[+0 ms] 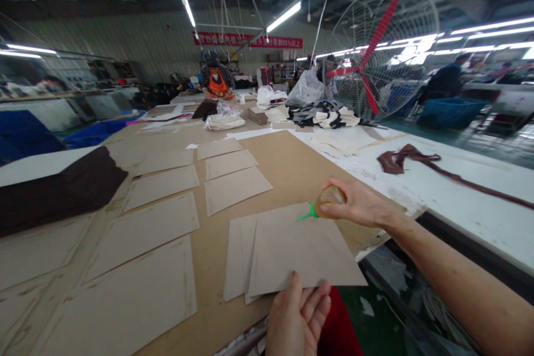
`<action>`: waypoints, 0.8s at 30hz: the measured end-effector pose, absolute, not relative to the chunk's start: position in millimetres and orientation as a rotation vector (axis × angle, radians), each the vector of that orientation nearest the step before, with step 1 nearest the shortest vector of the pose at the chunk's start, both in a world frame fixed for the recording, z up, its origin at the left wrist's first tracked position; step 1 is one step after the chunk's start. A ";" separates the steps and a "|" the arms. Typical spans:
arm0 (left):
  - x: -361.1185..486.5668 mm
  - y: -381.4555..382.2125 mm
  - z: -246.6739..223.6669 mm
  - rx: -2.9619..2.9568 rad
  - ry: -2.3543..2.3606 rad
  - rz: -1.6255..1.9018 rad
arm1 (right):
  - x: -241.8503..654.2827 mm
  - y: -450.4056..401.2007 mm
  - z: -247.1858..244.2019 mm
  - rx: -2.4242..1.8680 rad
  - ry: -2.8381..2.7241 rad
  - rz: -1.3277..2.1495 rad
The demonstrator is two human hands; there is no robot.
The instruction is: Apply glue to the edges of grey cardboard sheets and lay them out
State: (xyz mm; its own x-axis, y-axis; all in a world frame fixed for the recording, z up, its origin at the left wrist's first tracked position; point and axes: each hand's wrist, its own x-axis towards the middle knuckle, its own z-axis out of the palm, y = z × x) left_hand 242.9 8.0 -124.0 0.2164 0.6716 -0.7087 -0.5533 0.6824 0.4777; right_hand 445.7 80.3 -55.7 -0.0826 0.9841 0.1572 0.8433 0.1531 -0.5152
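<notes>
My right hand (pixel 352 200) is wrapped round a glue bottle (pixel 331 199), a squeeze bottle with amber contents. Its thin green nozzle points left and down at the far edge of a grey-beige cardboard sheet (pixel 300 250). That sheet lies on top of a few similar ones, fanned out to the left, and its near corner juts past the table edge. Palm up at the sheet's near edge is my left hand (pixel 296 317), fingers loosely curled and apart. The thumb tip overlaps the sheet's edge; whether it presses there I cannot tell.
Rows of cardboard pieces (pixel 146 256) lie on the brown-covered table at left, beside a dark brown stack (pixel 62 183). Brown strips (pixel 409 158) lie on the white surface at right. A large fan (pixel 375 55), plastic bags (pixel 306 89) and a person (pixel 216 78) are further back.
</notes>
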 end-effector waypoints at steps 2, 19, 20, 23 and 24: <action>243.0 8.2 -125.3 0.131 1.055 0.853 | 425.6 93.2 -58.1 -1.674 -2.014 0.388; 239.3 9.2 -120.8 0.164 1.055 0.777 | 497.2 52.7 -63.6 -1.853 -1.793 0.464; 238.8 9.3 -120.6 0.166 1.058 0.773 | 502.6 48.4 -64.7 -1.872 -1.763 0.467; 238.1 9.3 -121.2 0.177 1.067 0.765 | 508.4 41.7 -67.4 -1.875 -1.724 0.463; 238.2 9.2 -121.6 0.183 1.071 0.761 | 508.2 40.9 -67.6 -1.871 -1.723 0.454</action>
